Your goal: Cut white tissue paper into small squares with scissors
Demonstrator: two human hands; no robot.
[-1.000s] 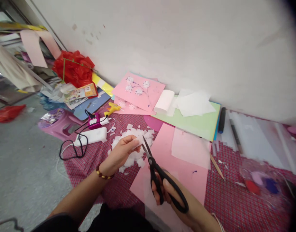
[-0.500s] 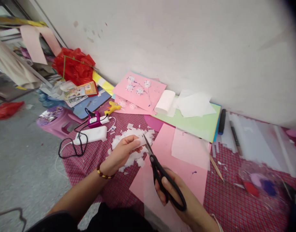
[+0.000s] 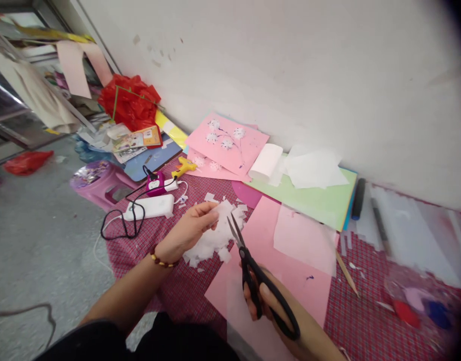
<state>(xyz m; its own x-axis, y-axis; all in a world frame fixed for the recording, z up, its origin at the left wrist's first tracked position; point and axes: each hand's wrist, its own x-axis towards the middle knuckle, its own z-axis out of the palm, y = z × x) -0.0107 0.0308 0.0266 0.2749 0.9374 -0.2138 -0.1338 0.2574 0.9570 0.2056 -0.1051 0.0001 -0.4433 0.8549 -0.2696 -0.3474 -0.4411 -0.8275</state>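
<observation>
My left hand (image 3: pixel 189 228) pinches a small piece of white paper (image 3: pixel 225 207) between thumb and fingers. Below it lies a pile of cut white paper scraps (image 3: pixel 210 245) on the checked tablecloth. My right hand (image 3: pixel 267 293) grips black-handled scissors (image 3: pixel 242 253), fingers through the handles. Their blades are parted and point up towards the white piece, with a small gap between. Beneath the scissors is a large pink sheet (image 3: pixel 309 301), with a thin white sheet (image 3: pixel 301 235) lying on it.
Behind are a pink picture with white flowers (image 3: pixel 226 138), a white paper roll (image 3: pixel 266 161) and a green sheet (image 3: pixel 320 200). On the left sit a yellow glue gun (image 3: pixel 183 167), a white power strip (image 3: pixel 151 206) and cables. A pencil (image 3: pixel 347 273) lies to the right.
The scissor blades have opened wider and drawn back from the paper in my left hand. The whole view has shifted, so things sit further right.
</observation>
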